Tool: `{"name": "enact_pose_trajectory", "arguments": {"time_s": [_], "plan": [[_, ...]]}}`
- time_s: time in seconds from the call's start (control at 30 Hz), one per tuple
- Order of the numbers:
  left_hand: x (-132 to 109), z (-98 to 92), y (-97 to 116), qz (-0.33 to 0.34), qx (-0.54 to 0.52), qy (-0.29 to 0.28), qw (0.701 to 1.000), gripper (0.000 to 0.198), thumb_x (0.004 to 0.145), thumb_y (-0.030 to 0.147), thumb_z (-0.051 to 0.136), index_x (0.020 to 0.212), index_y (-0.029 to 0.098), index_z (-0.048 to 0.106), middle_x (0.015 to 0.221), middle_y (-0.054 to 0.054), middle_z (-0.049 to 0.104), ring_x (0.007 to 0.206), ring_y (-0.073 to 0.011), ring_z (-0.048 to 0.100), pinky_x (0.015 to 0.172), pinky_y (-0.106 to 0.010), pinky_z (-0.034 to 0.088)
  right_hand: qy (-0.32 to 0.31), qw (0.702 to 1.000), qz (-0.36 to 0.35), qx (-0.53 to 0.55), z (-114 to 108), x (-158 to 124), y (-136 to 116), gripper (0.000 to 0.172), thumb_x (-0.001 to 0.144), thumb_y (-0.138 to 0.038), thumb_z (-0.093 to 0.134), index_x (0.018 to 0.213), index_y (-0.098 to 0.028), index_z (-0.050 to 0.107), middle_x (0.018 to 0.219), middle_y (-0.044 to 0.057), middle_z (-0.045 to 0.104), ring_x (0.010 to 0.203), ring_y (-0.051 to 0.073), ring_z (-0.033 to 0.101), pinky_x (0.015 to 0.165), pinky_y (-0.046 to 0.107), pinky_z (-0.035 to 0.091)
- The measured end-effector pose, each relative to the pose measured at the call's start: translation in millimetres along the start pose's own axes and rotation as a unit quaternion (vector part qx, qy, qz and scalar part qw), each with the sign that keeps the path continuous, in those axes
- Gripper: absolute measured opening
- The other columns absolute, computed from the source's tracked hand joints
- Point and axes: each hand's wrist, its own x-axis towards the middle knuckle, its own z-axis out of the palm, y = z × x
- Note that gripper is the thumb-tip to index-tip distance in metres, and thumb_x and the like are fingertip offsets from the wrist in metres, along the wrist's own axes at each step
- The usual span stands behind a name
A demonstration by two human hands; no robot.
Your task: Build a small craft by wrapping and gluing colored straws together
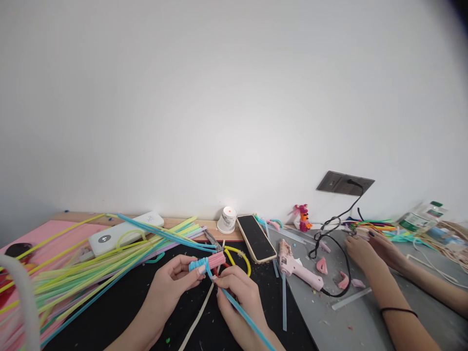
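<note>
My left hand (165,287) grips a short bundle of pink pipe cleaners (216,260) between thumb and fingers. A blue pipe cleaner (195,263) is coiled around the bundle's left part, and the pink end sticks out to the right. Close beside it, my right hand (239,302) pinches the loose length of this blue pipe cleaner, whose tail runs down past the palm to the bottom edge. Just behind the hands lies a metal-jawed tool (211,238), partly hidden, next to a yellow loop (245,258).
Many pastel pipe cleaners (106,270) spread over the left side, beside a white power bank (126,233). Behind stand a paper cup (227,220) and a phone (257,239). A pink glue gun (300,270) with a black cord lies right, near another person's hands (365,253).
</note>
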Motion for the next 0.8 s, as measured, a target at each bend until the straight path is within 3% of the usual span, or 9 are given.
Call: {"name": "enact_pose_trajectory", "arguments": {"time_s": [0.17, 0.53, 0.7, 0.8], "plan": [[-1, -0.4, 5, 0.0, 0.003, 0.005, 1.0, 0.035, 0.056, 0.036, 0.083, 0.079, 0.015, 0.066, 0.072, -0.001, 0.074, 0.074, -0.0208, 0.069, 0.07, -0.03, 0.057, 0.014, 1.0, -0.004, 0.005, 2, -1, 1, 0.014, 0.081, -0.012, 0.05, 0.077, -0.019, 0.06, 0.078, 0.005, 0.059, 0.064, 0.013, 0.057, 0.061, 0.023, 0.048], [-3, -1.0, 5, -0.024, -0.033, -0.017, 0.999, 0.031, 0.064, 0.034, 0.081, 0.084, 0.015, 0.066, 0.074, -0.001, 0.072, 0.075, -0.0161, 0.066, 0.07, -0.024, 0.053, 0.009, 1.0, 0.021, 0.012, 1, -1, 2, 0.014, 0.083, -0.013, 0.052, 0.071, -0.018, 0.057, 0.074, 0.004, 0.058, 0.06, 0.012, 0.054, 0.053, 0.021, 0.039], [-1, -3.5, 1, -0.034, -0.076, -0.037, 0.996, 0.031, 0.064, 0.031, 0.082, 0.085, 0.015, 0.066, 0.07, 0.001, 0.07, 0.067, -0.0126, 0.064, 0.065, -0.022, 0.052, -0.012, 0.998, 0.048, 0.025, -2, 1, -5, 0.015, 0.082, -0.01, 0.052, 0.07, -0.018, 0.057, 0.073, 0.004, 0.058, 0.065, 0.014, 0.057, 0.059, 0.023, 0.043], [0, -3.1, 3, -0.043, -0.101, -0.048, 0.993, 0.032, 0.062, 0.03, 0.084, 0.084, 0.014, 0.066, 0.066, 0.002, 0.068, 0.062, -0.0103, 0.062, 0.062, -0.02, 0.051, -0.003, 0.999, 0.047, 0.028, 0, 0, -2, 0.015, 0.081, -0.01, 0.052, 0.069, -0.018, 0.057, 0.07, 0.002, 0.057, 0.06, 0.012, 0.053, 0.054, 0.022, 0.039]]}}
